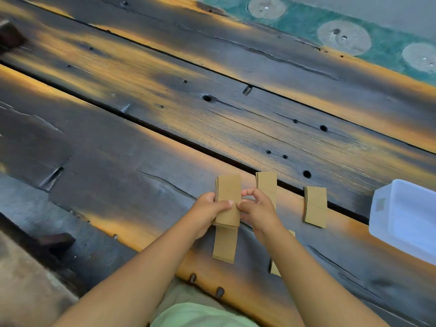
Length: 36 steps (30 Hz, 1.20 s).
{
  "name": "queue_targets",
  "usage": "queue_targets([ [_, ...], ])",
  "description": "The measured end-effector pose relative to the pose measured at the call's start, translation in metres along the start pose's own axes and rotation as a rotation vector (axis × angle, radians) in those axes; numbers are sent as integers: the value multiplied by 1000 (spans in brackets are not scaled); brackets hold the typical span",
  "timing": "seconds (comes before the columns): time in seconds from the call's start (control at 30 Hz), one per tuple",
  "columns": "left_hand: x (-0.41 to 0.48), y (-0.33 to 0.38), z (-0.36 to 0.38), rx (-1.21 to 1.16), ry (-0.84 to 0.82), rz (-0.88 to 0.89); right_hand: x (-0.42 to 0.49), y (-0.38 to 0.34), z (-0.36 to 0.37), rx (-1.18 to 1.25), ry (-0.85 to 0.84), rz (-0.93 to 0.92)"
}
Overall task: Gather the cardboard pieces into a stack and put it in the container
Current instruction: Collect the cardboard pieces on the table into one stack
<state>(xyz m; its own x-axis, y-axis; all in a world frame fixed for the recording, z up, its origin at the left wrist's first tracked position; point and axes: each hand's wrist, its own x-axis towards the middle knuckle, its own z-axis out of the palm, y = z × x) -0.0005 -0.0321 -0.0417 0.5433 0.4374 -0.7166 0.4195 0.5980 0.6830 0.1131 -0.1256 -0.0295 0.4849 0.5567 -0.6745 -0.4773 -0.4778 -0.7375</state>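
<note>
Table (212,109): heavy wooden planks, dark scorched-looking finish with bare orange-tan streaks — rough grain, cracks, knots and small holes.
Cardboard pieces (228,192): matt brown cardboard, plain and dry-looking; layered edges show on the pile at 3 o'clock (315,206).
Container (410,215): at 3 o'clock, translucent whitish plastic — smooth, faintly glossy.
Floor covering (377,43): at 1 o'clock, teal, fuzzy, cloth-like, with pale round patches.
Garment (200,315): at 6 o'clock, pale green cloth, matt.
</note>
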Motion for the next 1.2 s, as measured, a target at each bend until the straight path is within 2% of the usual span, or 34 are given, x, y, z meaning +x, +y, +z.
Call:
queue_targets([
  [0.23, -56, -35, 22, -268, -26, -68, -56, 20, -21, -19, -236, -7],
  [0.4, -78, -62, 29, -406, -33, -117, -82, 40, -21, -220, -189, -65],
  [0.5, -82, -71, 29, -419, -16, -115, -90, 49, -20, -474, -143, -160],
  [0.6, -80, -73, 23, -408, 9, -105, -88, 57, -19, -568, -118, -227],
  [0.73, -75, -72, 7, -345, 58, -96, -75, 66, -18, -501, -66, -133],
  [1.2, -33, -83, -34, -163, 199, -153, -26, 102, -4, -515, 144, 146],
])
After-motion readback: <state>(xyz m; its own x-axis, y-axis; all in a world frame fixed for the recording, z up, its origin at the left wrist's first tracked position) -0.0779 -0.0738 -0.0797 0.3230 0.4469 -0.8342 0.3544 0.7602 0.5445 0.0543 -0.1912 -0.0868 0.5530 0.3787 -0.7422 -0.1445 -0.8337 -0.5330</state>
